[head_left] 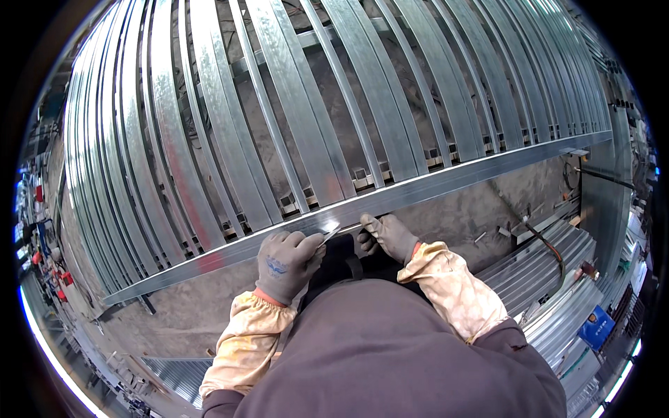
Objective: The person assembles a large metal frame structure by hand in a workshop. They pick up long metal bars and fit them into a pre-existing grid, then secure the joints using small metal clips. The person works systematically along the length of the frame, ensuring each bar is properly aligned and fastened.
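My left hand (286, 268), in a grey work glove, is closed on a thin shiny metal piece (329, 235); its exact kind is too small to tell. A slim pale rod (350, 227) reaches from near that piece to my right hand (392, 237), also gloved in grey, whose thumb and fingers pinch its end. Both hands are just on my side of a long galvanized steel rail (390, 199), close to its near edge. A small bright glint shows on the rail's face by the left hand.
Beyond the rail, many parallel galvanized steel bars (380, 90) run away from me, with gaps between them. Red marks streak one bar and the rail at left. Stacked metal profiles (550, 261), a hose (550, 244) and a blue packet (596, 327) lie at right.
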Available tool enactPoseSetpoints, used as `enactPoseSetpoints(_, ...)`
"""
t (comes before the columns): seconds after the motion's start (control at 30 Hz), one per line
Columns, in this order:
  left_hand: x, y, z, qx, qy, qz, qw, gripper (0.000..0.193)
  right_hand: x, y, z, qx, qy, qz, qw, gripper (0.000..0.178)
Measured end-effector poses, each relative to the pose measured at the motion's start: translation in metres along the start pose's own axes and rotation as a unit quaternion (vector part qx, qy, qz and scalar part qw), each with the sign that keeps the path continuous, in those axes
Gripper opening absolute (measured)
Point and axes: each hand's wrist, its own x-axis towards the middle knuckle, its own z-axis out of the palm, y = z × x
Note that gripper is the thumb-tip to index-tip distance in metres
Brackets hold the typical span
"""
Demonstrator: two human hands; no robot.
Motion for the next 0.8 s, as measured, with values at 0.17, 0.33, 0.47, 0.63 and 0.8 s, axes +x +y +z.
enactPoseSetpoints(0.17,0.012,0.013,0.005,0.061,-0.046,0.043,0.996,0.015,0.000,-0.004,0.000,0.019,-0.022,0.007,1.000,0.077)
enactPoseSetpoints(0.33,0.027,0.026,0.007,0.111,-0.094,0.056,0.988,0.014,0.003,0.001,-0.001,0.049,-0.040,0.008,0.998,0.074)
enactPoseSetpoints(0.47,0.033,0.034,0.008,0.115,-0.093,0.046,0.988,0.013,-0.003,-0.005,0.002,0.016,-0.024,-0.004,1.000,0.077)
enactPoseSetpoints(0.63,0.034,0.041,0.015,0.130,-0.097,0.037,0.986,0.012,-0.001,-0.003,0.002,0.017,-0.024,-0.005,1.000,0.077)
enactPoseSetpoints(0.8,0.027,0.041,0.025,0.136,-0.114,0.037,0.983,0.011,-0.009,-0.010,0.008,0.009,-0.003,-0.020,1.000,0.071)
